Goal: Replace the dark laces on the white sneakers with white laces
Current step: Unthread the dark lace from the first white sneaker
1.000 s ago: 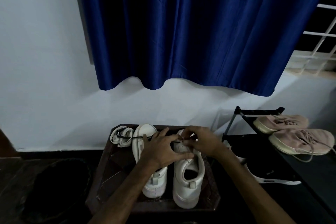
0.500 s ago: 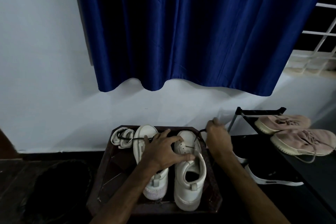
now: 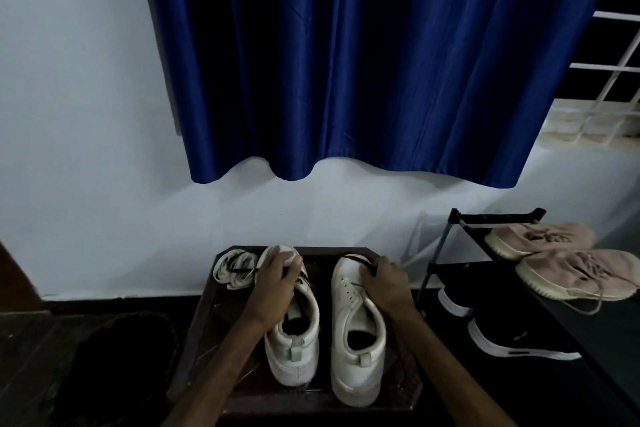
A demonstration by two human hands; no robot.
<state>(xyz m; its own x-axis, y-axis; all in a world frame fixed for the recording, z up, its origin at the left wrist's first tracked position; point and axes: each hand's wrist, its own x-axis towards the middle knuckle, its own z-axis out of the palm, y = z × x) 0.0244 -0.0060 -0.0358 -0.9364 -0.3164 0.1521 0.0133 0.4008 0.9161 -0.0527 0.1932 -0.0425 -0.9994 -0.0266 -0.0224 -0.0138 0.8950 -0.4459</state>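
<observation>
Dim light, view from above.

- A pair of white low-top shoes stands heels toward the camera on a small dark brown wooden counter [image 3: 211, 322].
- The right sneaker [image 3: 353, 350] shows bare eyelets along most of its throat.
- The right hand [image 3: 386, 284] rests on its outer side, fingers curled round a loop of dark lace [image 3: 356, 258] that arcs over the toe.
- The left sneaker [image 3: 298, 340] has the left hand [image 3: 277, 284] draped over its forefoot, fingers curved round the toe cap and gripping it.
- A bundle of flat white laces [image 3: 232, 269] lies at the far left corner of the counter, just beside that toe. A dark strand crosses the bundle and runs under the left hand.

Step in hand, as I judge it: drawing the dark lace out of the right sneaker.
- Pull along the line of the eyelets, one crossing at a time, rather than yanking the whole length.
- Pin that shoe so it does not slide.
- Lay the freed lace away from the white laces to avoid tangling.

Off to the right is a black metal shoe rack [image 3: 440, 253] with pale pink knit trainers [image 3: 540, 239] on top and black trainers with white soles [image 3: 512, 343] below. A blue satin curtain [image 3: 381, 62] hangs behind.

No brand, label or lettering is legible on any shoe.
</observation>
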